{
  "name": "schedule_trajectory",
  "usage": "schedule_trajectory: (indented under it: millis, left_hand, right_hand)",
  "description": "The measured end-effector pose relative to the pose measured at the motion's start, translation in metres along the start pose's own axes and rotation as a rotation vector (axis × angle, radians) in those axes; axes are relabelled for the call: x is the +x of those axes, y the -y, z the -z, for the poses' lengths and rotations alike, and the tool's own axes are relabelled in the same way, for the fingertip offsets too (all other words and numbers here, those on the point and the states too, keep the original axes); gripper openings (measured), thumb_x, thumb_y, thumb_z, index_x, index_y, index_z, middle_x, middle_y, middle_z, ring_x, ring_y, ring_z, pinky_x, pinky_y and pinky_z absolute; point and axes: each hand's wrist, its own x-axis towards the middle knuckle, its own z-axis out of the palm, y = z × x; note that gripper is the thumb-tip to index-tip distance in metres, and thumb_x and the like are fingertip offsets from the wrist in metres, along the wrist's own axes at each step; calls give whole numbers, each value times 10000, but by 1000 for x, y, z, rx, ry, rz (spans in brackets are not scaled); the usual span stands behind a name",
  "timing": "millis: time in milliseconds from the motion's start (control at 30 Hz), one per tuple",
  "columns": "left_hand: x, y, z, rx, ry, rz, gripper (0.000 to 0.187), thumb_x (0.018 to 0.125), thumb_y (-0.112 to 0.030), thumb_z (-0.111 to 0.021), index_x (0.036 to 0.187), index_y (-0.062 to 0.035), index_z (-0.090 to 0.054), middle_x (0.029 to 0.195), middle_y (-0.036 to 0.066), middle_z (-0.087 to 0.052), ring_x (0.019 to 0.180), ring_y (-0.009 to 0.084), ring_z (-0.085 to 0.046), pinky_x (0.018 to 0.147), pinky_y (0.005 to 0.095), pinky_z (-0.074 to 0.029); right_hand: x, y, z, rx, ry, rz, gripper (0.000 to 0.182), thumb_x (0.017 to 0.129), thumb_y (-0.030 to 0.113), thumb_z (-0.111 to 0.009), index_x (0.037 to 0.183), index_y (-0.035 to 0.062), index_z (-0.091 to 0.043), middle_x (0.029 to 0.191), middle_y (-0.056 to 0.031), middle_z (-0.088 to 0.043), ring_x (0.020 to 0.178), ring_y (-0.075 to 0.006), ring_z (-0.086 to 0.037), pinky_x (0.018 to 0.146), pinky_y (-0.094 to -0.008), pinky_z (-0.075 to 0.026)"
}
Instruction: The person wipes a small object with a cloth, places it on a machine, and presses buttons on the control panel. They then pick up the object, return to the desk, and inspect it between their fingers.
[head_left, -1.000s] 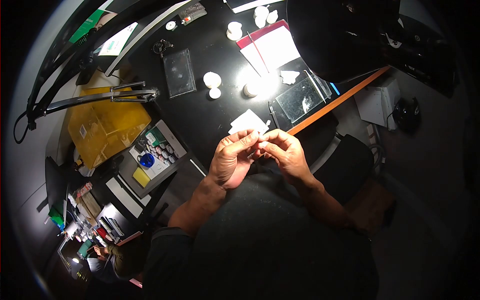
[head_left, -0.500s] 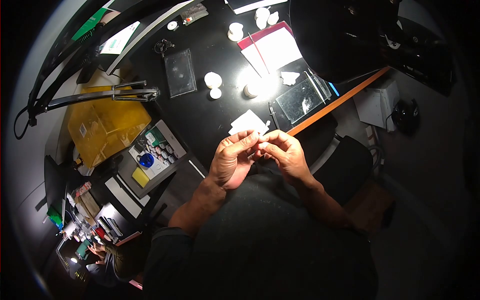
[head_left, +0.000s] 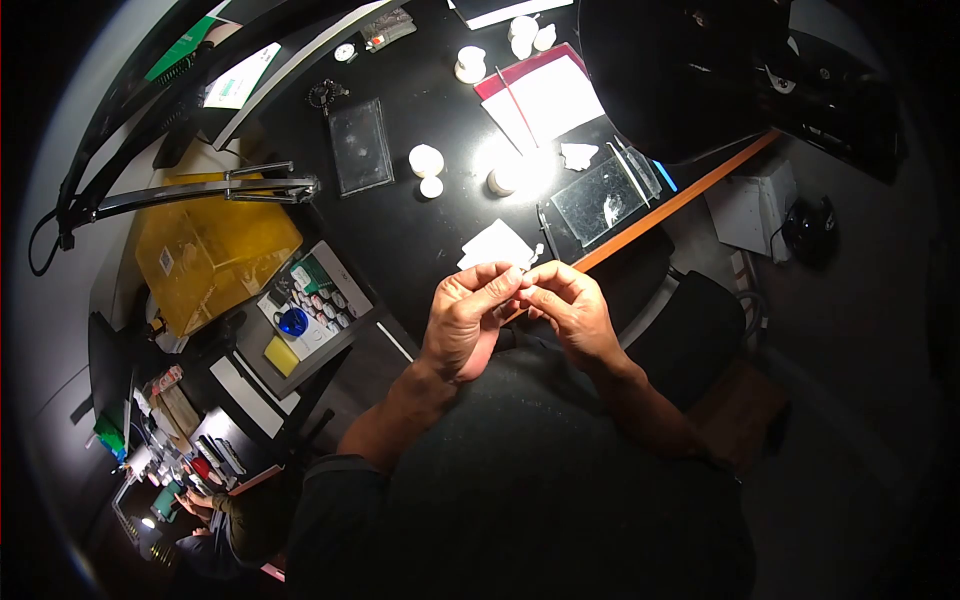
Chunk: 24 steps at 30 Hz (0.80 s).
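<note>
Fingertips meeting over the near edge of the dark desk, my left hand [head_left: 462, 325] and my right hand [head_left: 577, 318] are both closed in a pinch. Whatever lies between the tips is too small and too covered to name. Just beyond them is a folded white sheet or pad [head_left: 496, 243], with a slim dark tool [head_left: 546, 232] and a tiny white piece beside it. To the right of that lies a glass slab [head_left: 598, 205] with a whitish smear on it.
Small white jars [head_left: 426, 160] and a lit container [head_left: 502, 181] stand on the desk. Behind are a white paper pad [head_left: 550, 100] and a dark tray [head_left: 361, 147]. A lamp arm [head_left: 200, 195] reaches in from the left. At lower left, another person's hands [head_left: 195, 500] are at a second desk.
My hands stay in almost the same place, with only a slight shift of the fingertips. The other person's hands have moved a little.
</note>
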Motion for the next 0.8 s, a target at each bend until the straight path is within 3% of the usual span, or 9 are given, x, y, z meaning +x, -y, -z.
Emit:
schedule_trajectory:
  millis: [267, 800]
  left_hand:
    - [-5, 0, -17, 249, -35, -217, 102, 921, -30, -681, 979, 50, -707, 869, 95, -715, 771, 129, -682, 734, 262, -570]
    - [-5, 0, -18, 262, -18, -213, 117, 924, -41, -684, 996, 46, -713, 877, 88, -718, 774, 116, -675, 731, 264, -575]
  right_hand:
    - [0, -4, 3, 46, 26, -2, 106, 935, 56, -667, 1019, 53, -602, 981, -15, -630, 869, -84, -609, 745, -233, -491]
    - [0, -4, 1, 31, 14, 16, 102, 941, 75, -665, 1032, 41, -632, 955, -11, -643, 840, -71, -585, 730, -229, -477]
